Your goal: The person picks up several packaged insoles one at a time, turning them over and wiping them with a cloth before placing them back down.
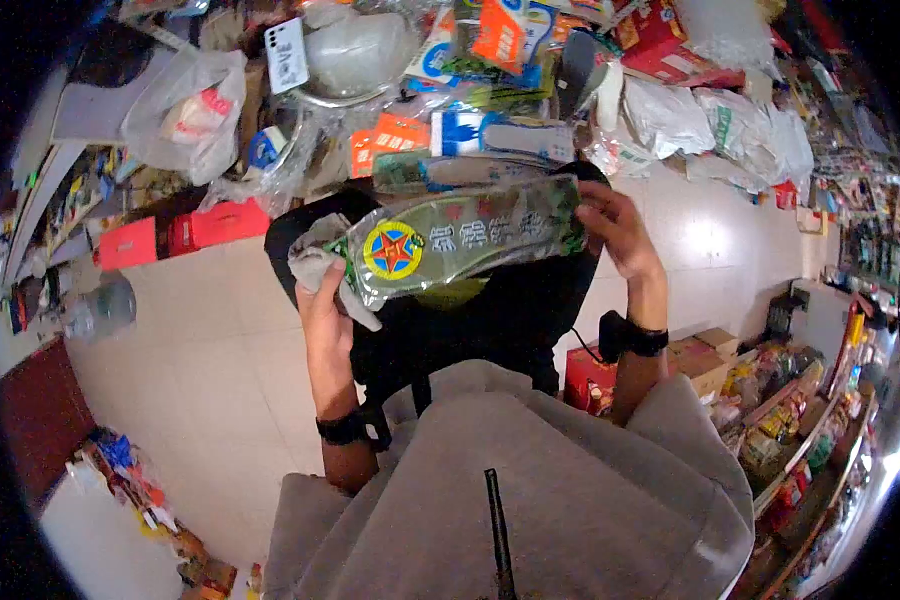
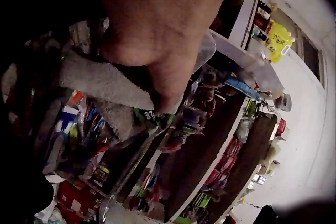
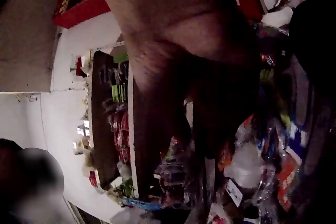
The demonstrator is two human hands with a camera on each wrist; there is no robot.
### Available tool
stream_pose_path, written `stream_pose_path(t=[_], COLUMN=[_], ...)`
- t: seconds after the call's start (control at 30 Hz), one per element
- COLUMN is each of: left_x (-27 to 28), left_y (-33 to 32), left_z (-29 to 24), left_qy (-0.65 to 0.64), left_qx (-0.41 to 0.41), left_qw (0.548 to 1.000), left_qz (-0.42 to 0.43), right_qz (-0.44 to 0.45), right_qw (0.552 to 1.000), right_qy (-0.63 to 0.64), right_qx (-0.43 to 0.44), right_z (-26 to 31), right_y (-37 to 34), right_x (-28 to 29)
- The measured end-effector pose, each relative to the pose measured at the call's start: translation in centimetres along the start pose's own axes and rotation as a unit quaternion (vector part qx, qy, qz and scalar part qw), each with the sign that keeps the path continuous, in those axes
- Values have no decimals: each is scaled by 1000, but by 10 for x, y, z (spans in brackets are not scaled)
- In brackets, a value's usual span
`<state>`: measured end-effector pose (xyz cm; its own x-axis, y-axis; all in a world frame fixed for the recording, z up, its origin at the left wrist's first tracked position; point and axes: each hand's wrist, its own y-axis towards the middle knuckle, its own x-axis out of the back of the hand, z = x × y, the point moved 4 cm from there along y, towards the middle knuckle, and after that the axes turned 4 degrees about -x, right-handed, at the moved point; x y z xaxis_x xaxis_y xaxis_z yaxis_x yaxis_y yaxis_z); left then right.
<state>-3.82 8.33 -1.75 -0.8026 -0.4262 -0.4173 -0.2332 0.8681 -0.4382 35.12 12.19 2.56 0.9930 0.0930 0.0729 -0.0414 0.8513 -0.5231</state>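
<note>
Overall, a pale tiled floor (image 1: 200,350) is surrounding the seated person, and a broad heap of packaged goods (image 1: 460,130) is spreading out beyond the knees. Closer in, the black-clad lap (image 1: 440,335) is lying beneath a clear-wrapped packet (image 1: 460,240); whether the two are touching is not showing. The governing relation, in this inspector's judgement, is the packet's span: its long axis is running crosswise from one hand to the other, its right end tilting slightly away from the body, so neither hand is standing clearly nearer. The left hand (image 1: 325,325) is closing thumb and fingers on a grey cloth (image 1: 315,265), which is bunching against the packet's left end; whether that grip is also taking in the wrapper's edge is uncertain. The right hand (image 1: 620,230) is curling its fingers at the opposite end and appears to be pinching the edge with little gap; its own wrist view is too dark for confirmation. In appearance, the packet is showing a long, rounded, green camouflage piece under glossy, creasing film. A round emblem (image 1: 392,249), red star on blue within a yellow ring, is sitting toward the left hand, and small pale characters (image 1: 443,237) are following to its right.
</note>
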Motion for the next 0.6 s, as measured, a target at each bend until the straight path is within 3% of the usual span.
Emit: stream_pose_path(t=[0.07, 0.17, 0.23, 0.27, 0.3, 0.37, 0.4, 0.47, 0.6], left_x=[-5, -17, -22, -12, -4, -2, -5, -20, -62], left_y=[6, 12, 16, 24, 29, 31, 30, 25, 10], left_z=[8, 9, 9, 17, 22, 27, 28, 27, 28], left_qy=[-10, -31, -123, -164, -191, -238, -235, -319, -385], left_qx=[5, 15, 22, 58, 57, 43, 45, 62, 128], left_qw=[1000, 999, 992, 984, 977, 961, 961, 921, 884], left_qz=[10, 21, 22, 23, 78, 135, 138, 213, 231], right_qz=[-3, 35, 5, -59, -63, -192, -222, -243, -234], right_qw=[1000, 998, 978, 975, 974, 938, 938, 930, 921], right_qy=[-29, 44, 183, 203, 205, 278, 251, 263, 305], right_qx=[-3, 9, 96, 69, 71, 82, 83, 80, 56], right_z=[-7, -19, -34, -44, -41, -30, -48, -62, -74], right_y=[-6, -7, -1, 2, 7, 16, 30, 63, 129], right_x=[1, 13, 49, 68, 70, 80, 95, 106, 119])
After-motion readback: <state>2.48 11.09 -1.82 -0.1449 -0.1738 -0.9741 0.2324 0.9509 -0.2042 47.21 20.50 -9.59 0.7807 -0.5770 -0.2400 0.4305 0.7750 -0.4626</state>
